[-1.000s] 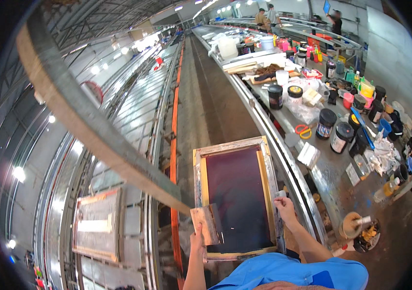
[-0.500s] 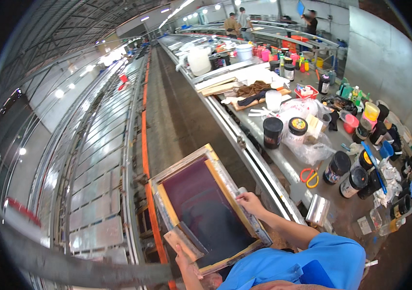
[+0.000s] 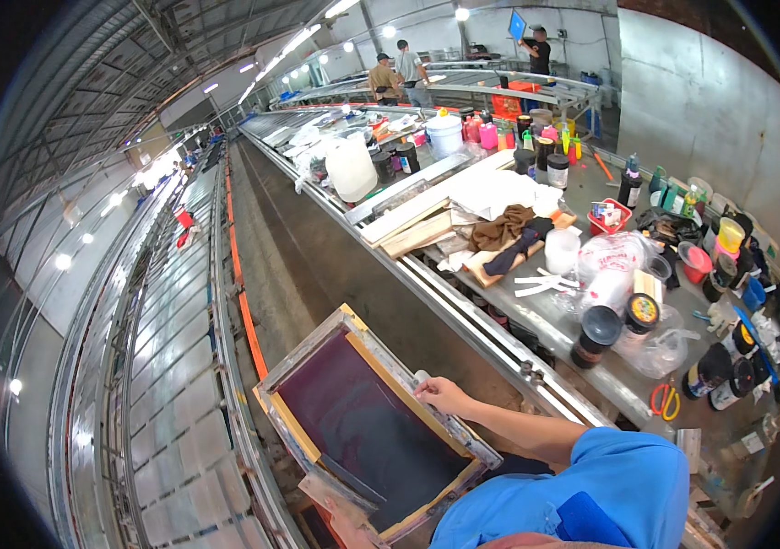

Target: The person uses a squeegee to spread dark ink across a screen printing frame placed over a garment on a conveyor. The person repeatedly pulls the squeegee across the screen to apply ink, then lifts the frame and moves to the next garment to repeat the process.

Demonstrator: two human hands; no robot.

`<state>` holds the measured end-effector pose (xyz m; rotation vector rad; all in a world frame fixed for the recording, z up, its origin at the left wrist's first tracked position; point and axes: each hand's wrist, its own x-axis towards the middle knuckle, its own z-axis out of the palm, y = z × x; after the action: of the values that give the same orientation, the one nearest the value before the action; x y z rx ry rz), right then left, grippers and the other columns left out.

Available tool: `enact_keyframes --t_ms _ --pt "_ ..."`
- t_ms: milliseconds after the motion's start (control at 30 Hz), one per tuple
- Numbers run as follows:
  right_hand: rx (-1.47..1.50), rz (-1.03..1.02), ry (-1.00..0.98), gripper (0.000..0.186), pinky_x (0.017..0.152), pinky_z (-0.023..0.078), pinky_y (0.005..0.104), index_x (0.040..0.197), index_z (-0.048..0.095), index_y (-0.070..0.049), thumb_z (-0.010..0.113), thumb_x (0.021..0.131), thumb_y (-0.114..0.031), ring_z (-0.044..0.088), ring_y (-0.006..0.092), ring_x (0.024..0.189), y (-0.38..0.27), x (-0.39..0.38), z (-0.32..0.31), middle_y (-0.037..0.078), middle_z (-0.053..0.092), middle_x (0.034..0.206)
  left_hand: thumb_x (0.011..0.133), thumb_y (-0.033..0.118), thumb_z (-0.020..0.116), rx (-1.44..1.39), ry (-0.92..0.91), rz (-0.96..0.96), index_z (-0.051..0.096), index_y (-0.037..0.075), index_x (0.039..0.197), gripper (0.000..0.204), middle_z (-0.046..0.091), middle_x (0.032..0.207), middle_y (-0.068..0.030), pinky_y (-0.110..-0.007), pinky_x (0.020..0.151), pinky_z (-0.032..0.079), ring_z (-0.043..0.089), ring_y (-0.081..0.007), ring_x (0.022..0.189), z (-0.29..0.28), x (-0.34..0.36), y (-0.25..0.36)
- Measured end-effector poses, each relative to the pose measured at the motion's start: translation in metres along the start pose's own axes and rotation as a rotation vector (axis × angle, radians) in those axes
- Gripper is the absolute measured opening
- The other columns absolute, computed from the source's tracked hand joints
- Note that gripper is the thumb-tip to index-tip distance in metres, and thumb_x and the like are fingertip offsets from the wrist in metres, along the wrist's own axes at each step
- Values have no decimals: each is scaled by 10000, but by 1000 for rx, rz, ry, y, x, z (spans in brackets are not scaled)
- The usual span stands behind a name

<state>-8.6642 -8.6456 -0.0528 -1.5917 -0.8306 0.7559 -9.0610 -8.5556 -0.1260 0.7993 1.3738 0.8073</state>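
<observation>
A screen-printing frame [image 3: 367,430] is held tilted before me, its dark purple mesh bordered by tan tape and a paint-smeared rim. My right hand [image 3: 443,396] is closed at the frame's right edge, around or against a small pale knob there. Near the frame's lower left corner my left hand [image 3: 353,532], partly smeared by motion, holds a squeegee [image 3: 346,478] with a wooden handle. Its dark blade lies over the lower left of the mesh.
On the right, a long workbench bears black ink jars [image 3: 597,337], orange-handled scissors [image 3: 665,401], wooden strips [image 3: 417,233] and a white jug [image 3: 351,169]. A long printing table [image 3: 175,403] with flat panels runs along the left. Several people [image 3: 408,69] stand far off.
The head view has turned, so the bench and tables sit differently in the picture. The screen frame and both hands appear lower and further left; the squeegee stays at the frame's lower left.
</observation>
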Motion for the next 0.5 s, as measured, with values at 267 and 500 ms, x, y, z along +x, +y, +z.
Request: enact_keyframes --t_ms 267,500 --pt "-72 49 257 193 659 506 335 987 766 -43 694 886 -191 643 140 681 54 178 15 79 709 748 949 580 656 96 -63 64 603 -118 1262 767 676 1176 -184 -422 857 552 675 -296 1011 95 180 110" --pt "-7 104 206 202 652 482 325 999 761 -32 706 889 -193 621 137 697 14 382 25 61 700 753 927 573 694 36 40 63 640 -96 1209 728 690 1068 -130 -372 789 541 674 -234 924 193 309 231"
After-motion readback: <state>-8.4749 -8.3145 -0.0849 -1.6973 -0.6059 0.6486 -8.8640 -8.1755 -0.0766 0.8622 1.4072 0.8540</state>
